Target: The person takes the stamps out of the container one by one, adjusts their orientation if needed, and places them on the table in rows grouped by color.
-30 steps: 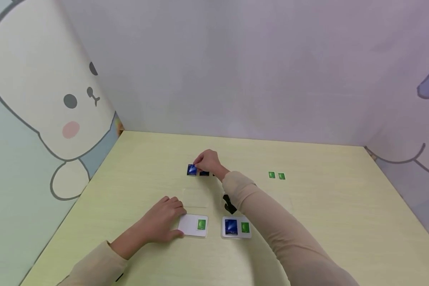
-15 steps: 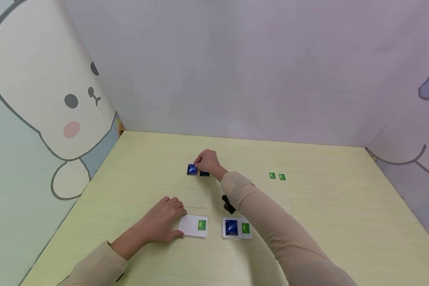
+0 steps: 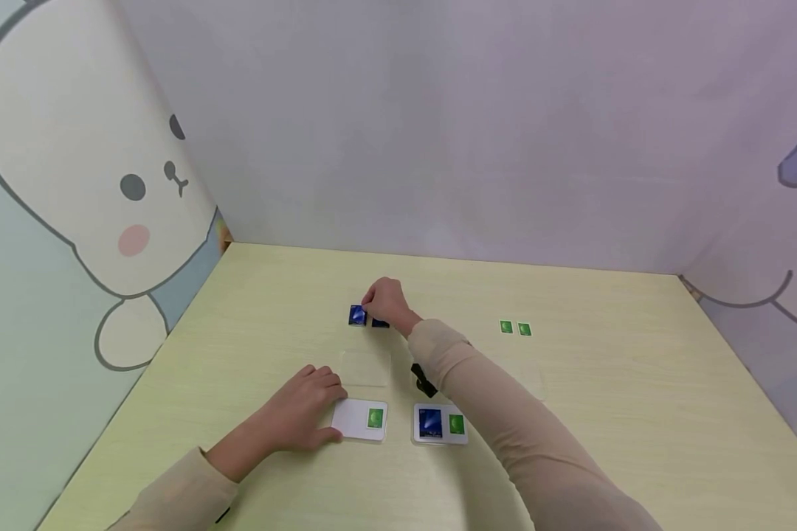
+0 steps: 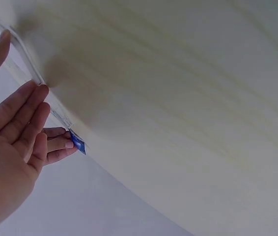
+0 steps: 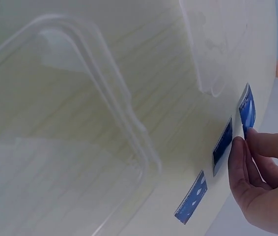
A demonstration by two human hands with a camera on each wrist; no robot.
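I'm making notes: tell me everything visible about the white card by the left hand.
The white card is a rounded rectangle, seemingly paper or plastic, lying flat on the table, apparently with a clear rim. A small green picture sits near its right end; the rest looks plain. The left hand rests at its left end, fingers by the far corner, thumb by the near.

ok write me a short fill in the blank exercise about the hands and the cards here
1. The right hand pinches a small card coloured mostly ____.
2. The left hand touches a white card with one small ____ picture.
3. Beyond the right sleeve, ____ small green cards lie side by side.

Missing words: blue; green; two.
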